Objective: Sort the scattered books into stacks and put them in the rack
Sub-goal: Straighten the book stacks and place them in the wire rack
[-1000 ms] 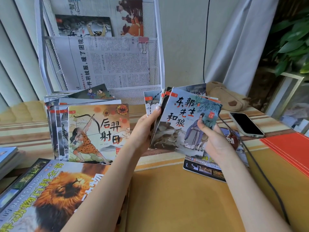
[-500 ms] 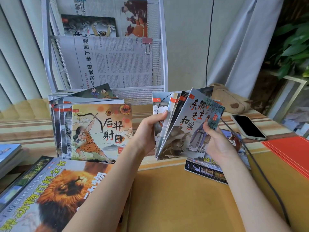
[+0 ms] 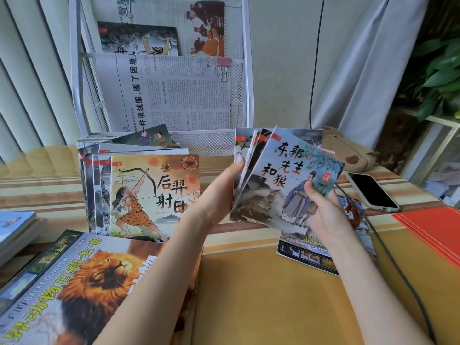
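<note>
Left hand: the left hand (image 3: 219, 192) grips the left edge of a fan of thin picture books (image 3: 278, 178), thumb on the front near the top edge, remaining fingers hidden behind the covers.
Right hand: the right hand (image 3: 323, 215) grips the lower right of the same fan, thumb pressed on the front cover over the robed figure, fingers curled behind.
Fan of books: held above the counter (image 3: 261, 295), tilted clockwise; several covers splay out at the left behind the front one, which bears large Chinese characters, a wolf and a robed man.
Stack of thin books: a stepped pile (image 3: 139, 192) lies on the counter left of the hands, just in front of the rack; its top cover shows an archer drawing a bow.
Rack: a white wire-mesh rack (image 3: 245, 95) stands at the back of the counter; newspapers (image 3: 174, 93) fill its pockets, one pinned by a pink binder clip (image 3: 224, 68), and a picture book (image 3: 139, 41) sits in the upper pocket.
Lion book: a large book (image 3: 74, 290) with a lion cover lies at the near left, partly under the left forearm.
Other large book: another large book (image 3: 306, 255) lies flat under the right hand, mostly hidden.
Far left: a small pile of books (image 3: 15, 227) at the frame edge.
Right side: a phone (image 3: 371, 192) face up, a dark cable (image 3: 388, 255) crossing the counter, a red folder (image 3: 433, 230), a tan pouch (image 3: 346, 153) behind the fan.
</note>
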### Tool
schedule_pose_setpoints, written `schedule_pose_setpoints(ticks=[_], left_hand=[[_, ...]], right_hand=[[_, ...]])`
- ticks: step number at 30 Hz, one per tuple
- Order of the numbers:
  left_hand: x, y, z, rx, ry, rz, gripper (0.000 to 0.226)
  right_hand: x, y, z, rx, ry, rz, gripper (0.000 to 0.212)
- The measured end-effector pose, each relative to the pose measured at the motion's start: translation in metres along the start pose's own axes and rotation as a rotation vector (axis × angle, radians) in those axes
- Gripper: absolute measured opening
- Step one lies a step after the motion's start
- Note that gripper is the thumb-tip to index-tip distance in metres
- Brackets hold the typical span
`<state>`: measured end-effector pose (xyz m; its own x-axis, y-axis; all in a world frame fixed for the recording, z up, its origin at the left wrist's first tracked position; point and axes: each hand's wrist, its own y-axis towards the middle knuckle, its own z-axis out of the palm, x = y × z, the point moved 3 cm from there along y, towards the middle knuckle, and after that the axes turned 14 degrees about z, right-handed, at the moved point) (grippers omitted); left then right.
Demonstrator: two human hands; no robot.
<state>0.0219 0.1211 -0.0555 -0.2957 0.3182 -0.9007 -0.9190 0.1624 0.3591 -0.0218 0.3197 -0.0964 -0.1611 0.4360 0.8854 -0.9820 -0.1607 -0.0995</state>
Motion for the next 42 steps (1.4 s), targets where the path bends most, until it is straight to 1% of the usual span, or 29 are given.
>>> schedule_pose_setpoints(ticks=[1, 2, 3, 4, 5, 8, 9, 11, 14, 16, 17, 20, 21, 23, 24, 26, 27, 31, 33, 34, 37, 38, 40, 42], left_hand=[[-0.001, 0.0, 0.001, 0.006, 0.072, 0.003, 0.037], [0.0, 0.0, 0.001, -0.008, 0.141, 0.013, 0.029], [0.001, 0.0, 0.0, -0.033, 0.191, 0.034, 0.02], [0.001, 0.0, 0.0, -0.053, 0.212, 0.068, 0.017], [0.0, 0.0, -0.001, -0.072, 0.215, 0.101, 0.021], [-0.001, 0.001, -0.007, -0.123, 0.22, 0.151, 0.049], [0.001, 0.001, -0.009, -0.108, 0.224, 0.123, 0.05], [0.009, -0.001, -0.011, -0.031, 0.205, 0.023, 0.041], [0.018, -0.004, -0.012, 0.072, 0.125, -0.078, 0.038], [0.02, -0.004, -0.013, 0.075, 0.103, -0.109, 0.033], [0.02, -0.004, -0.013, 0.055, 0.128, -0.115, 0.029], [0.024, -0.002, -0.014, -0.091, 0.294, -0.048, 0.014], [0.024, -0.001, -0.014, -0.146, 0.327, -0.018, 0.014], [0.027, 0.0, -0.015, -0.248, 0.371, 0.027, 0.028], [0.029, 0.001, -0.016, -0.297, 0.394, 0.04, 0.039], [0.032, 0.001, -0.018, -0.384, 0.448, 0.031, 0.051], [0.033, 0.001, -0.018, -0.411, 0.471, 0.024, 0.052], [0.022, 0.001, -0.006, -0.42, 0.523, 0.018, 0.05], [0.016, -0.001, 0.0, -0.424, 0.553, -0.002, 0.049], [0.013, -0.002, 0.002, -0.427, 0.558, -0.016, 0.047], [0.005, -0.011, 0.011, -0.406, 0.532, -0.06, 0.046], [0.0, -0.015, 0.012, -0.395, 0.538, -0.064, 0.046], [-0.016, -0.026, 0.013, -0.387, 0.585, -0.017, 0.047], [-0.037, -0.042, 0.008, -0.398, 0.63, 0.045, 0.049]], right_hand=[[0.0, -0.001, 0.002, -0.002, -0.014, -0.022, 0.041], [0.001, -0.001, 0.003, 0.002, -0.038, -0.048, 0.048], [0.003, -0.003, 0.005, 0.013, -0.059, -0.078, 0.054], [0.005, -0.004, 0.006, 0.032, -0.083, -0.106, 0.057], [0.006, -0.005, 0.007, 0.053, -0.111, -0.122, 0.058], [0.006, -0.009, 0.011, 0.087, -0.231, -0.107, 0.07], [0.004, -0.009, 0.012, 0.082, -0.28, -0.099, 0.075], [0.001, -0.009, 0.014, 0.063, -0.345, -0.093, 0.086], [-0.001, -0.005, 0.008, 0.005, -0.399, -0.069, 0.091], [-0.001, -0.005, 0.007, 0.014, -0.432, -0.071, 0.088], [-0.001, -0.005, 0.007, 0.018, -0.444, -0.07, 0.081], [-0.006, -0.004, 0.008, 0.003, -0.53, -0.067, 0.031], [-0.008, -0.003, 0.007, -0.034, -0.6, -0.096, 0.027], [-0.011, -0.001, 0.007, -0.1, -0.729, -0.157, 0.039], [-0.011, -0.001, 0.008, -0.12, -0.764, -0.182, 0.037], [-0.011, -0.003, 0.009, -0.153, -0.812, -0.211, 0.019], [-0.011, -0.003, 0.01, -0.167, -0.819, -0.214, 0.016], [-0.01, -0.005, 0.009, -0.168, -0.791, -0.178, 0.015], [-0.009, -0.007, 0.008, -0.137, -0.755, -0.144, 0.015], [-0.009, -0.008, 0.007, -0.118, -0.735, -0.139, 0.018], [-0.003, -0.018, 0.009, -0.144, -0.727, -0.134, 0.037], [-0.002, -0.023, 0.013, -0.141, -0.73, -0.154, 0.036], [0.001, -0.039, 0.028, -0.118, -0.715, -0.209, 0.034], [0.0, -0.059, 0.047, -0.105, -0.679, -0.235, 0.047]])
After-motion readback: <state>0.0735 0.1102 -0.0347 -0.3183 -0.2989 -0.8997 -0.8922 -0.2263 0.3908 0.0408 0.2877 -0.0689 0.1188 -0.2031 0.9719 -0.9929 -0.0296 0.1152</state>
